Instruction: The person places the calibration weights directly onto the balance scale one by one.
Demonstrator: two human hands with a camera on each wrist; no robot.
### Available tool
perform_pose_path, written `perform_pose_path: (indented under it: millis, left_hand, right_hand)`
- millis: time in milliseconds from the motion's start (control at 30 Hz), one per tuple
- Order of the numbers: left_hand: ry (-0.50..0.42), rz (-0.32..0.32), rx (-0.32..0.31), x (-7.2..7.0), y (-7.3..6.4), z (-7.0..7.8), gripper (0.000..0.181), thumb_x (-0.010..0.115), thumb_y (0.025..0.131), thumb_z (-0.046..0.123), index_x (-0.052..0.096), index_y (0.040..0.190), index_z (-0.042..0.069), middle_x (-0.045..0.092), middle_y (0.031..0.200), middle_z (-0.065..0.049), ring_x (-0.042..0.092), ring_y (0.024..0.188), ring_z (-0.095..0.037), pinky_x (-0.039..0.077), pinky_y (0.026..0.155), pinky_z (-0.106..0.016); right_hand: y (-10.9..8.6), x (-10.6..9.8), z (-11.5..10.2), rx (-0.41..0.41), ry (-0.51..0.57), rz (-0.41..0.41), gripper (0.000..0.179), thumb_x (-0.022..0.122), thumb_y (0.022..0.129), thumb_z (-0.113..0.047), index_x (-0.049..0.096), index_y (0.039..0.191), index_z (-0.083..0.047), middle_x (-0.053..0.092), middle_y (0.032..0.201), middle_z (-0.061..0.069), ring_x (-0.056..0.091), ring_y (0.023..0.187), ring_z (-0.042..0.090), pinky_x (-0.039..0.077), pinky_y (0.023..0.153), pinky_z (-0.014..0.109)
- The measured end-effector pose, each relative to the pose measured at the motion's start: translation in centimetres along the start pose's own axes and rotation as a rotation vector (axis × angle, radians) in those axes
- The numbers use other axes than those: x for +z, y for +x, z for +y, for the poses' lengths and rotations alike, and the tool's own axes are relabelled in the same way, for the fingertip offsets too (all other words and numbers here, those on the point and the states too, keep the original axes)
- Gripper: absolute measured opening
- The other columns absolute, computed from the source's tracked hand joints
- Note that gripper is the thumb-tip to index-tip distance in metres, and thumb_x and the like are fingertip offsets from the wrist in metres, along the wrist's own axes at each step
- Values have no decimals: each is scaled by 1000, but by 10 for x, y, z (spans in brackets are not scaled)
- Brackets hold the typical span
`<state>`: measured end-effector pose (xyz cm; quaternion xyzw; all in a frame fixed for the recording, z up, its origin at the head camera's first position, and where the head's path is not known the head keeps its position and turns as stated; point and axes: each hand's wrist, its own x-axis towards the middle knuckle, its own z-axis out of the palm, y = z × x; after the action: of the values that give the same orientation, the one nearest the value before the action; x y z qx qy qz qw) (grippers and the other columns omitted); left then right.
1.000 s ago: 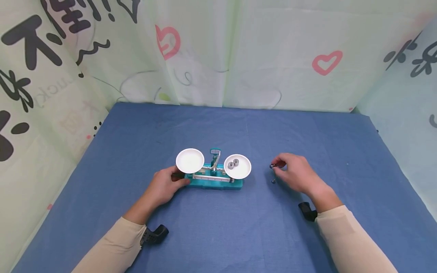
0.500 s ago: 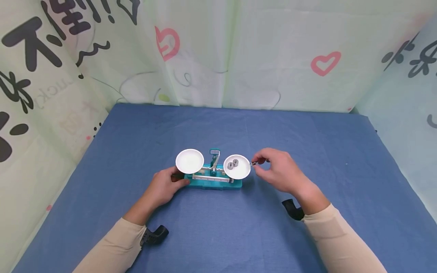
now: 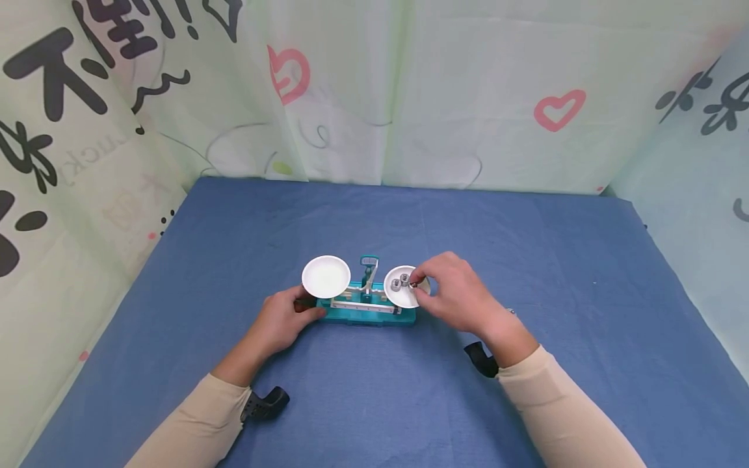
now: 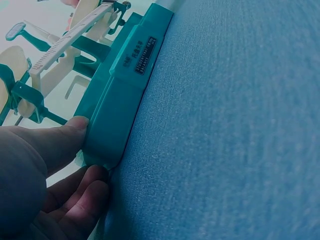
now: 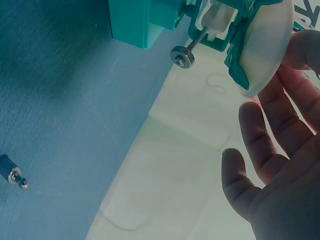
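Note:
A teal balance scale (image 3: 368,315) with two white pans stands on the table. My left hand (image 3: 285,318) grips the left end of its base; in the left wrist view the thumb lies on top, other fingers curl at the end. The left pan (image 3: 326,277) is bare. In the right pan (image 3: 400,299) sit two grey weights (image 3: 396,285), side by side. My right hand (image 3: 459,296) pinches a small metal weight (image 3: 413,285) just over that pan, mostly hidden by the fingertips. The right wrist view has the thumb and fingers around the pan's rim (image 5: 267,50).
Another small metal weight (image 5: 14,175) lies on the blue tablecloth (image 3: 374,403), partly hidden behind my right wrist in the head view. Printed pale curtains (image 3: 468,97) rise behind the table and at both sides.
My right hand has carried the small weight leftward from the tablecloth to over the right pan. My left hand stays on the scale's base.

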<state>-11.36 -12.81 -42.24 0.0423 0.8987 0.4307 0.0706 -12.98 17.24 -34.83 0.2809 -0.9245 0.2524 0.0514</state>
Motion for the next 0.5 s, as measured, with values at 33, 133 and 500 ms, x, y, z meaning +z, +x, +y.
perform_pose_path:
  millis: [33, 133, 500]
  left_hand:
    - [0, 1, 1, 0, 0, 0, 33, 77, 89, 16, 69, 117, 1, 72, 108, -12, 69, 97, -26, 54, 83, -45]
    - [-1, 2, 1, 0, 0, 0, 33, 77, 89, 16, 69, 117, 1, 72, 109, -12, 69, 97, -26, 54, 84, -45]
    - [-8, 4, -4, 1, 0, 1, 33, 77, 89, 15, 69, 118, 2, 71, 109, -12, 69, 97, -27, 54, 84, -45]
  right_hand:
    - [0, 1, 0, -6, -6, 3, 10, 69, 87, -2, 74, 92, -9, 71, 94, 2, 57, 97, 29, 45, 89, 50]
    - [1, 3, 0, -18, -18, 12, 8, 70, 87, -3, 74, 91, -9, 71, 94, 2, 58, 98, 30, 44, 90, 52]
    - [3, 5, -1, 24, -30, 3, 6, 70, 88, -6, 74, 91, -10, 72, 95, 3, 57, 101, 31, 42, 91, 56]
